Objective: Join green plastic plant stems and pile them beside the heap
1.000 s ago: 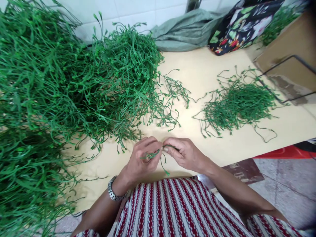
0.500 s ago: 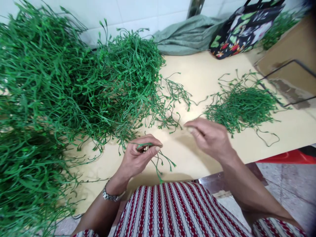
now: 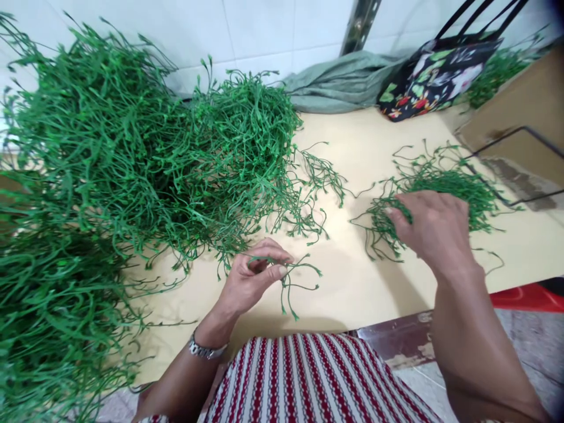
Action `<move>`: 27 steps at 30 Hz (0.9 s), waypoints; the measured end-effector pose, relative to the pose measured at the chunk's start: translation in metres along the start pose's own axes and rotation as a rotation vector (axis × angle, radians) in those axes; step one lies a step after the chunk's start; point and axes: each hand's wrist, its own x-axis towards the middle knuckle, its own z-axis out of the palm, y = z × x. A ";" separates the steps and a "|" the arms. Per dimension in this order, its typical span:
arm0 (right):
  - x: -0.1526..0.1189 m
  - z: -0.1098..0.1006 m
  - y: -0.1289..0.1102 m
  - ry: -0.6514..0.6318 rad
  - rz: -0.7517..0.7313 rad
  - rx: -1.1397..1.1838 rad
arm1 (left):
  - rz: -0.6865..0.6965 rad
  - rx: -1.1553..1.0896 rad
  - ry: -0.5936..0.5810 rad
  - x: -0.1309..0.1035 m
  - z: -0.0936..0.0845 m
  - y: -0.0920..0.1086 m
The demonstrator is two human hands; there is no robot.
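Observation:
Thin green artificial plant stems with small forked tips stick out of my left hand. Its thumb and forefinger pinch them above the table, and a stem loops by the curled fingers. My right hand lies over a smaller pile of the same stems on the right. Its thumb and fingers curl round some stems at the pile's near left side; the back of the hand partly hides the fingertips. Loose stems lie between this pile and the big heap on the left.
At the back of the pale tabletop lie a grey-green cloth and a black floral bag. A cardboard box with a dark wire frame stands at right. Another heap of stems fills the near left.
My right hand has moved right, from near the middle onto the smaller pile. My left hand stays almost in place, its stems now pointing more to the right. The view has tilted slightly.

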 end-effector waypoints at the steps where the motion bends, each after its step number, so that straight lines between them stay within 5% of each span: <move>1: 0.002 -0.008 -0.005 0.058 0.001 0.057 | 0.004 0.008 0.014 0.000 0.000 0.000; 4: 0.006 -0.032 -0.038 0.153 -0.087 0.456 | 0.031 0.052 0.056 0.000 0.003 0.002; 7: 0.001 -0.043 -0.091 -0.094 -0.297 0.914 | 0.084 0.084 0.091 0.000 0.008 0.006; 11: -0.008 -0.037 -0.139 -0.235 -0.420 1.039 | 0.121 0.099 0.131 -0.001 0.012 0.006; 19: -0.017 -0.024 -0.137 -0.165 -0.406 1.153 | 0.126 0.215 0.110 -0.003 0.013 0.004; 27: -0.019 -0.021 -0.141 -0.097 -0.412 1.130 | 0.131 0.506 -0.059 -0.002 0.004 0.015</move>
